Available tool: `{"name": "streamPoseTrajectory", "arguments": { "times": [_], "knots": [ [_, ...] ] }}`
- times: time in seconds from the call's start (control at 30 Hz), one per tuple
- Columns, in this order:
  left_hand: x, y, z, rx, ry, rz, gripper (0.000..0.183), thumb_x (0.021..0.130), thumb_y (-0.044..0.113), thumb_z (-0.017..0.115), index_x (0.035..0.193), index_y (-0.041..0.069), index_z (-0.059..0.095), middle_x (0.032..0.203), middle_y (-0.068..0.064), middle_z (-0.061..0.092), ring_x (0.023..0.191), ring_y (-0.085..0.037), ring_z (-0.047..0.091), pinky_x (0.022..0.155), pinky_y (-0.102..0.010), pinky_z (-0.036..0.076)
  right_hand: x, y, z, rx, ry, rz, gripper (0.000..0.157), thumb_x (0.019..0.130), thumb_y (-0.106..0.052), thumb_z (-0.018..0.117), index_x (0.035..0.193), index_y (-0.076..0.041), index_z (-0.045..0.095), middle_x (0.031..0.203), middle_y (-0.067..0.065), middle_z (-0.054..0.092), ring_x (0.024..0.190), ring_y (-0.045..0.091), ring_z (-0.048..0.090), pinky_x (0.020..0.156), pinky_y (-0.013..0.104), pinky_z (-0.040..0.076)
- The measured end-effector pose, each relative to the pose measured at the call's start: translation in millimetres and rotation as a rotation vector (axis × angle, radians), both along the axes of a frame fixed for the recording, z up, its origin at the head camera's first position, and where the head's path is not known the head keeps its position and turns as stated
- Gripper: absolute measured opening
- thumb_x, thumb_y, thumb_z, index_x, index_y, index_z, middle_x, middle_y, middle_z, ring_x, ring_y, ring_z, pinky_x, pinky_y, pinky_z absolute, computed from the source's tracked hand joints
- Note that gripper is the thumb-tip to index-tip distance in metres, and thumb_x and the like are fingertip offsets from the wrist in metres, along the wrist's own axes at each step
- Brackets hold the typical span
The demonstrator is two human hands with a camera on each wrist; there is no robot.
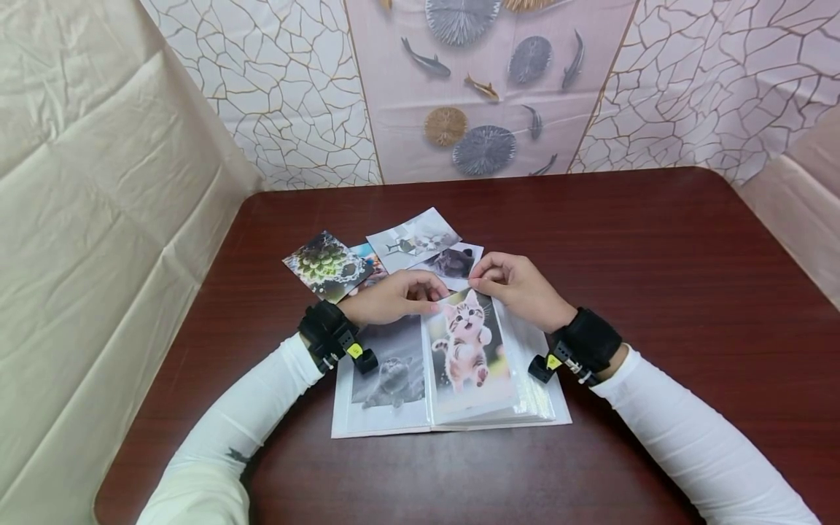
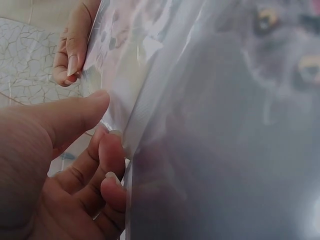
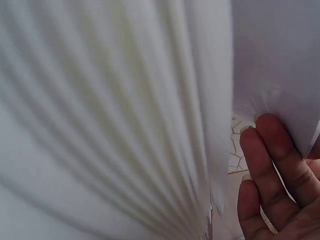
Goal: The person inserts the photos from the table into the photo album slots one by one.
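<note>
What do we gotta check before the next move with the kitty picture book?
1. Album lying open on the table: ok.
2. Kitten picture right way up: ok, its ears point away from the person.
3. Left fingers at the far edge of the clear sleeve: ok.
4. Right fingers at that far edge too: ok.
5. Kitten picture pushed all the way in: cannot tell, hands cover part of the edge.
6. Loose pictures neatly piled: not ok, they're spread beyond the album, some overlapping.

Head view looking forward and down on photo album, left wrist close-up sharing kitten photo with head view, right wrist close-up facing fanned pages
</note>
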State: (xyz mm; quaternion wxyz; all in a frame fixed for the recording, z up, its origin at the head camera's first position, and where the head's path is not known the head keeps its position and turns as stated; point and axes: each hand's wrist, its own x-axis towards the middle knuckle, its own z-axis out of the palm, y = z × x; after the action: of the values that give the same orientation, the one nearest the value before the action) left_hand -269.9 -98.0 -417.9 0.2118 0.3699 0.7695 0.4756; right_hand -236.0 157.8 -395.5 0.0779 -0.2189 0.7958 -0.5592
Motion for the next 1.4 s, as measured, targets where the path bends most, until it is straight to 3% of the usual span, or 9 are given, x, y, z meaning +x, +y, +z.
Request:
{"name": "streamPoseTrajectory", "arguments": {
  "times": [0.27, 0.5, 0.67, 0.77, 1.03, 1.17, 1.4],
  "knots": [
    [0.2, 0.7, -0.8, 0.012, 0.007, 0.010, 0.028, 0.092, 0.016, 0.063, 0.119, 0.012, 0.061, 0.108, -0.004, 0.062, 0.080, -0.022, 0.056, 0.074, -0.032, 0.045, -0.9, 0.8, -0.7, -0.014, -0.015, -0.003, 0.018, 0.093, -0.015, 0.061, 0.103, -0.001, 0.061, 0.085, 0.015, 0.067, 0.076, 0.019, 0.056, 0.074, 0.028, 0.043],
    [2.6, 0.5, 1.0, 0.046, -0.032, 0.017, 0.039, 0.093, 0.012, 0.060, 0.131, 0.010, 0.053, 0.115, -0.005, 0.064, 0.078, -0.024, 0.058, 0.073, -0.033, 0.046, -1.2, -0.4, -0.4, 0.010, -0.040, -0.007, 0.021, 0.094, -0.020, 0.060, 0.106, -0.002, 0.060, 0.091, 0.014, 0.068, 0.080, 0.017, 0.059, 0.075, 0.028, 0.042],
    [2.8, 1.1, 1.8, 0.057, -0.055, 0.022, 0.038, 0.095, 0.016, 0.058, 0.132, 0.012, 0.052, 0.117, -0.008, 0.064, 0.081, -0.025, 0.061, 0.075, -0.038, 0.050, 0.4, -1.4, 0.8, 0.035, -0.051, 0.013, 0.030, 0.098, -0.027, 0.054, 0.117, -0.004, 0.058, 0.083, 0.010, 0.055, 0.071, 0.021, 0.050, 0.065, 0.030, 0.037],
    [3.6, 1.8, 2.8, 0.065, -0.061, 0.027, 0.037, 0.095, 0.019, 0.057, 0.131, 0.011, 0.053, 0.113, -0.009, 0.063, 0.081, -0.025, 0.061, 0.075, -0.040, 0.051, 1.7, -1.6, 1.9, 0.033, -0.063, 0.041, 0.034, 0.100, -0.029, 0.050, 0.123, -0.005, 0.054, 0.080, 0.011, 0.051, 0.069, 0.026, 0.048, 0.065, 0.033, 0.038],
    [5.4, 2.1, 4.0, 0.109, -0.068, 0.039, 0.032, 0.097, 0.021, 0.056, 0.126, 0.011, 0.055, 0.096, -0.011, 0.063, 0.075, -0.027, 0.059, 0.067, -0.037, 0.048, 4.4, -3.4, 3.9, -0.016, -0.091, 0.101, 0.041, 0.099, -0.030, 0.051, 0.130, -0.003, 0.049, 0.091, 0.011, 0.066, 0.083, 0.020, 0.062, 0.078, 0.039, 0.049],
    [5.8, 1.5, 3.7, 0.117, -0.087, 0.048, 0.029, 0.098, 0.022, 0.053, 0.123, 0.009, 0.057, 0.089, -0.012, 0.060, 0.075, -0.029, 0.057, 0.064, -0.034, 0.046, 5.7, -5.6, 5.0, -0.053, -0.113, 0.132, 0.044, 0.099, -0.029, 0.052, 0.132, -0.002, 0.046, 0.099, 0.011, 0.070, 0.089, 0.023, 0.066, 0.085, 0.042, 0.050],
    [8.1, -1.9, 4.6, 0.092, -0.110, 0.104, 0.026, 0.100, 0.029, 0.049, 0.101, 0.007, 0.061, 0.081, -0.014, 0.050, 0.070, -0.032, 0.045, 0.061, -0.031, 0.038, 5.2, -6.5, 3.7, -0.071, -0.125, 0.193, 0.038, 0.099, -0.025, 0.052, 0.128, 0.000, 0.049, 0.106, 0.018, 0.069, 0.086, 0.031, 0.068, 0.093, 0.038, 0.048]
  ]
}}
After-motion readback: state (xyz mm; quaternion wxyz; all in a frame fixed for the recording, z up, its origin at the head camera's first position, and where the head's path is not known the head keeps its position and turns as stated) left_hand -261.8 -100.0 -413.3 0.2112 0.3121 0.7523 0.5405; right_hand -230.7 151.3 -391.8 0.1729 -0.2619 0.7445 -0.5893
